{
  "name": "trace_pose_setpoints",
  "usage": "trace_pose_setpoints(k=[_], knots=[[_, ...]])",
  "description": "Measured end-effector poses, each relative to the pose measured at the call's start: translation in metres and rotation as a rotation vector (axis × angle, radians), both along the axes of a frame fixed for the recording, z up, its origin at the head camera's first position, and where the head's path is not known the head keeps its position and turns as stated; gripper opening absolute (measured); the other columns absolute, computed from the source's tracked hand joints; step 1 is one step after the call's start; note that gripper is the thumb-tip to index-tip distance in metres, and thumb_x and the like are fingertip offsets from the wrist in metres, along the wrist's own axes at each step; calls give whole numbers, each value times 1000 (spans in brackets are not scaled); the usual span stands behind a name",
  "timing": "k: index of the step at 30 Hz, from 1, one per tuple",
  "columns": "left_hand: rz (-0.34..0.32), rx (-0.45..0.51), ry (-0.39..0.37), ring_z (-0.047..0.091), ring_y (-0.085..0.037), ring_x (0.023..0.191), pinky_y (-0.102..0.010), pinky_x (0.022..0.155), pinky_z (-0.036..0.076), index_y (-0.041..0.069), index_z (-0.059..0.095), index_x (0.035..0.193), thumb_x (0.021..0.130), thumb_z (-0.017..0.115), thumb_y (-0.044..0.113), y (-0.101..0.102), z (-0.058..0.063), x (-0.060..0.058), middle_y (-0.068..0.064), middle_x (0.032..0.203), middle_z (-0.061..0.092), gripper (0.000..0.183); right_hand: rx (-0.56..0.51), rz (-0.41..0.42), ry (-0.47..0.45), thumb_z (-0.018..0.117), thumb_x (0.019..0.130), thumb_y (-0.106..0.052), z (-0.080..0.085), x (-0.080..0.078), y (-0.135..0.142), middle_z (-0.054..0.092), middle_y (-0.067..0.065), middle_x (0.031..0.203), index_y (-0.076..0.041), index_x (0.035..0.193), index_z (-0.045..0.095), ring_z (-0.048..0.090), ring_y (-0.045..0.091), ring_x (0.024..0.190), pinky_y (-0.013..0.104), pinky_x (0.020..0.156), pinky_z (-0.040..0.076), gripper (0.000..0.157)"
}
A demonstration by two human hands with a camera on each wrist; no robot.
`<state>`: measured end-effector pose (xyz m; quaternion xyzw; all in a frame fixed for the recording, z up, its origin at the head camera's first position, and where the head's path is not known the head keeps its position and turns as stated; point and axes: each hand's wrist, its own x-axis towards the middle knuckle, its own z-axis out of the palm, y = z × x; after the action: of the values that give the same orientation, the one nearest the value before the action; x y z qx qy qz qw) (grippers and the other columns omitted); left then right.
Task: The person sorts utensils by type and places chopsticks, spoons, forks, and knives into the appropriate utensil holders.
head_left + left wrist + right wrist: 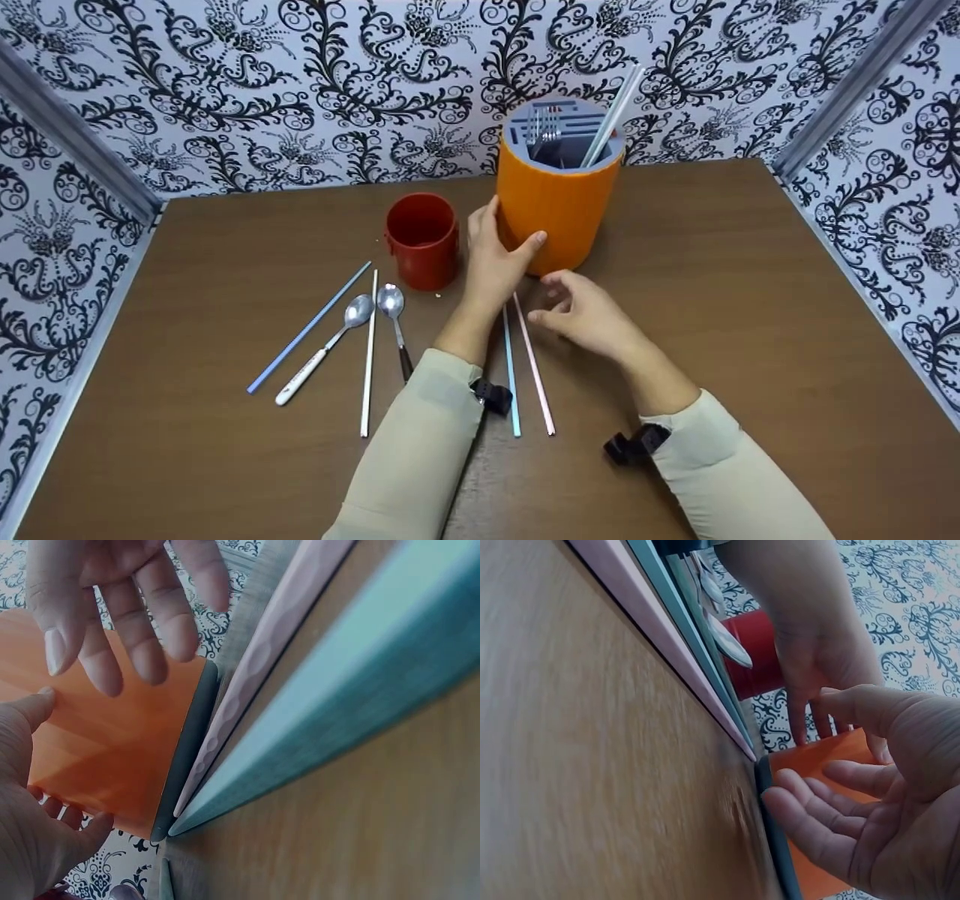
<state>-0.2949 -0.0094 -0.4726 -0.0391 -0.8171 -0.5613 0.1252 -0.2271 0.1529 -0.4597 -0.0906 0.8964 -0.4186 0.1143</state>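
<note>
My left hand (495,259) grips the lower left side of an orange utensil holder (566,206), thumb across its front and fingers along its left side. The holder stands upright, with a grey slotted top (589,120). Forks (545,127) and pale chopsticks (615,116) stick out of it. Just in front of its base is my right hand (589,311), holding nothing, its fingers loosely bent; the right wrist view shows its palm and spread fingers. On the table below the hands lie a pink chopstick (535,367) and a light blue chopstick (511,375), their far ends near the holder's base.
Left of the holder stands a red cup (424,244). A blue chopstick (307,328), a white-handled spoon (324,351), a white chopstick (369,352) and a dark-handled spoon (397,322) lie on the brown table (187,300). Patterned walls (337,90) enclose its back and sides.
</note>
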Motion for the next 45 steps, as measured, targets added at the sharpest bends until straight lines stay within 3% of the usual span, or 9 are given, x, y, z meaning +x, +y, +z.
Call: trace_pose_setpoints(k=[20, 27, 45], knots=[[-7, 13, -41, 41, -24, 145, -37, 127, 31, 10, 35, 161, 91, 81, 35, -2, 4, 1, -11, 157, 39, 88, 187, 109, 29, 80, 90, -25, -6, 11, -19, 69, 15, 116, -1, 132, 63, 64, 28, 100, 47, 94, 55, 51], [-18, 5, -27, 39, -25, 145, -38, 127, 31, 7, 35, 161, 90, 82, 34, -1, 3, 1, -13, 156, 39, 88, 261, 133, 103, 84, 84, -25, -13, 13, -23, 68, 10, 95, -2, 109, 70, 62, 24, 87, 42, 82, 54, 37], [-17, 30, -37, 39, -26, 145, -38, 127, 31, 9, 35, 161, 90, 82, 34, -1, 1, 0, -12, 157, 38, 88, 435, 96, 100, 76, 80, -9, -7, 23, -30, 62, 3, 77, -6, 90, 63, 59, 23, 72, 40, 68, 51, 16]])
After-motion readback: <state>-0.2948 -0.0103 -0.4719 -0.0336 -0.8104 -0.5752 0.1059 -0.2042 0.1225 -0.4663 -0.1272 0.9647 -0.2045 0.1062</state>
